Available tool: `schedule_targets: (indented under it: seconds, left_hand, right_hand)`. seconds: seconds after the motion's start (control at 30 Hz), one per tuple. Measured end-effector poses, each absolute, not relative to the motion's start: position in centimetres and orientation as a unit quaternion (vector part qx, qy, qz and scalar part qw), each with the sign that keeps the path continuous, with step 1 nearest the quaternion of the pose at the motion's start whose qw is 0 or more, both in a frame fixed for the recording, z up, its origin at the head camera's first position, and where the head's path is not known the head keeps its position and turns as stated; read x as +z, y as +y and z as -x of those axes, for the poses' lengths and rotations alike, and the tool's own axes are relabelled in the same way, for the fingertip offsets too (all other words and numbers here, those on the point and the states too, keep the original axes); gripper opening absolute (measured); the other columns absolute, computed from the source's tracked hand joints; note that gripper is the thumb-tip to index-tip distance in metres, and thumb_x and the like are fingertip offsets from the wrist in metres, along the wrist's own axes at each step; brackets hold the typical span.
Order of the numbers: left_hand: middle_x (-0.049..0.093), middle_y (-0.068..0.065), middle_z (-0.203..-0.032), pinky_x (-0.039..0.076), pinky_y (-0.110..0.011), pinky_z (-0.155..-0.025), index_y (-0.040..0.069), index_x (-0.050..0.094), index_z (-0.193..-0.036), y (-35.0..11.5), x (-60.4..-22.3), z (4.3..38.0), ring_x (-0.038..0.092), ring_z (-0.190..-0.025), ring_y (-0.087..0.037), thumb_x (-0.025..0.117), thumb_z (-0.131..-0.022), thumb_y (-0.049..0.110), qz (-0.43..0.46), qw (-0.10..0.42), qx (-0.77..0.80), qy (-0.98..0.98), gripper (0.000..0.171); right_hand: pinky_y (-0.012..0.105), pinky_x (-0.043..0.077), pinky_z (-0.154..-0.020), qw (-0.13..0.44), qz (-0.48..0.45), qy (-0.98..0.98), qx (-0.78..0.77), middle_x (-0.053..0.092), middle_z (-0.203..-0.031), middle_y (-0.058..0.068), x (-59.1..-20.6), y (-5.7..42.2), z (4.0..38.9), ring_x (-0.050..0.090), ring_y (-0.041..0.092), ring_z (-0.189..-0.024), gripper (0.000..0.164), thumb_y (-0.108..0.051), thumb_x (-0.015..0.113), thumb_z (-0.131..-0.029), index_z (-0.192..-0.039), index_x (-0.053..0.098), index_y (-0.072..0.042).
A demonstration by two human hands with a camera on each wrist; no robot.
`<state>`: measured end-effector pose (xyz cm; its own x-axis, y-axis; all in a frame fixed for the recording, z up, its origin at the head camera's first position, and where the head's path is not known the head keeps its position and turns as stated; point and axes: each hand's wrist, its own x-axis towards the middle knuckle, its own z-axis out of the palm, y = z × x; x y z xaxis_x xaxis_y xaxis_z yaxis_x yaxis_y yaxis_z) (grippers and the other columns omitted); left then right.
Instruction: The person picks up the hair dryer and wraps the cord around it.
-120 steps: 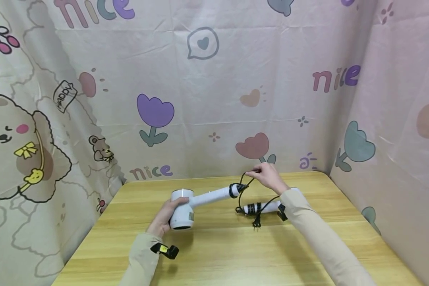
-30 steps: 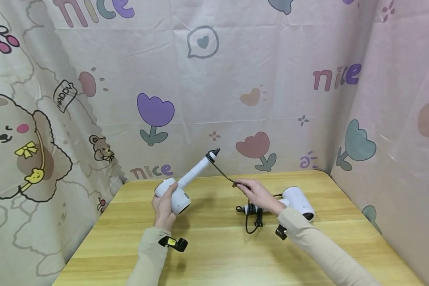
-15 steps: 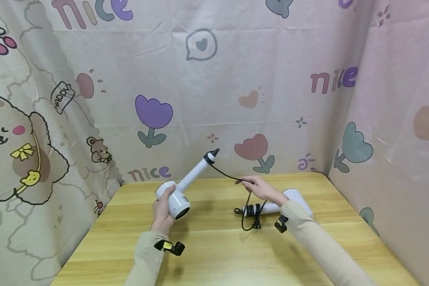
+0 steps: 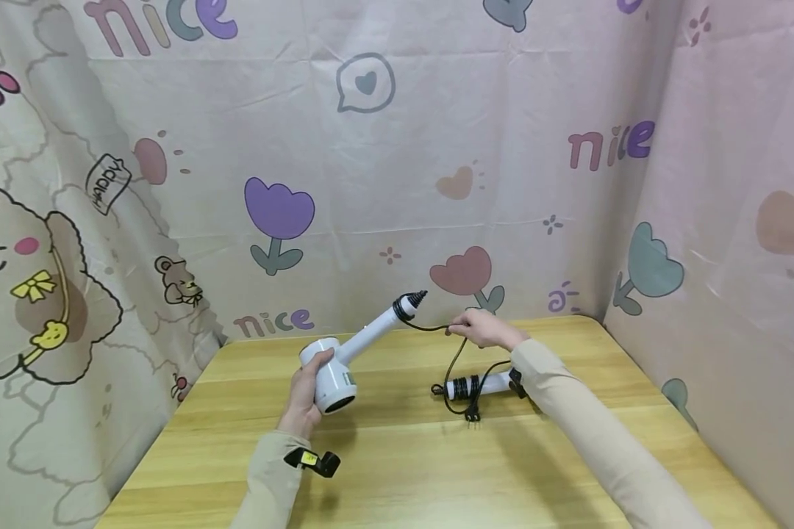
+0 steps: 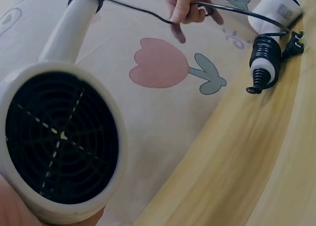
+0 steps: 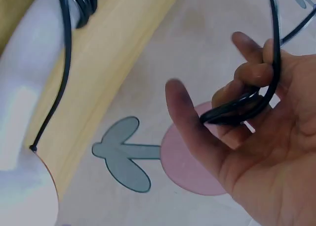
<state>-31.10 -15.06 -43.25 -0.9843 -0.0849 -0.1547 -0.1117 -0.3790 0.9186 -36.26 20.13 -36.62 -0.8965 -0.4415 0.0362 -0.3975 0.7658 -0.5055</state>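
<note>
My left hand [image 4: 304,393] grips a white hair dryer [image 4: 334,382] round its barrel, holding it above the table. Its handle tilts up to the right, with black cord [image 4: 426,328] wrapped near the end. From there the cord runs to my right hand [image 4: 483,328], whose fingers curl round it; in the right wrist view a cord loop [image 6: 275,48] passes through those fingers. Below my right hand, a second white hair dryer [image 4: 499,382] lies on the table, its own cord [image 5: 266,50] wound round the handle. My right forearm hides its barrel in the head view.
A black plug [image 4: 473,414] is beside the second dryer's handle, where the slack cord hangs down. The wooden table [image 4: 397,470] reaches back to a patterned curtain [image 4: 370,184]. Each sleeve carries a small black wrist camera [image 4: 314,461].
Over the last second the held hair dryer shifts a little right and its handle end dips. My right hand rises slightly with the cord, which slackens. Earlier, the handle lay nearer level.
</note>
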Motion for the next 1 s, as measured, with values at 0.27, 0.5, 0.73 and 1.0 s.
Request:
schedule_targets:
  seconds: [0.27,0.5,0.73,1.0]
  left_hand:
    - [0.067,0.000,-0.087,0.057,-0.037,-0.073,0.004,0.041,-0.129,-15.5,-43.9,31.1,0.067,-0.078,-0.018,0.065,-0.091,0.032,0.054,0.030,0.790,0.610,0.053]
    - [0.065,-0.002,-0.093,0.058,-0.039,-0.071,0.006,0.040,-0.132,-15.9,-44.1,31.1,0.068,-0.078,-0.018,0.068,-0.089,0.025,0.023,0.010,0.756,0.655,0.055]
    - [0.058,-0.015,-0.112,0.058,-0.035,-0.075,0.002,0.040,-0.137,-17.2,-43.5,31.5,0.063,-0.086,-0.017,0.076,-0.082,0.013,-0.040,-0.065,0.669,0.740,0.067]
    - [0.057,-0.019,-0.123,0.052,-0.036,-0.080,0.011,0.040,-0.141,-18.2,-42.6,31.3,0.059,-0.099,-0.030,0.085,-0.074,0.016,-0.109,-0.147,0.562,0.806,0.081]
  right_hand:
    - [0.033,0.048,-0.067,-0.050,0.222,0.956,-0.186,0.074,-0.089,0.002,-34.9,20.4,36.8,0.056,0.012,-0.065,0.027,-0.030,0.057,-0.100,-0.094,0.077,-0.014]
    - [0.035,0.053,-0.066,-0.125,0.225,0.955,-0.148,0.075,-0.091,-0.003,-34.3,19.4,36.5,0.065,0.010,-0.075,0.022,-0.034,0.062,-0.096,-0.099,0.077,-0.019]
    - [0.033,0.056,-0.070,-0.154,0.247,0.934,-0.206,0.076,-0.092,-0.001,-34.6,19.3,36.3,0.068,0.013,-0.078,0.016,-0.026,0.069,-0.093,-0.098,0.078,-0.014]
    - [0.035,0.056,-0.071,-0.167,0.255,0.934,-0.187,0.076,-0.096,0.000,-34.6,18.7,36.0,0.070,0.013,-0.079,0.018,-0.027,0.067,-0.094,-0.103,0.078,-0.016]
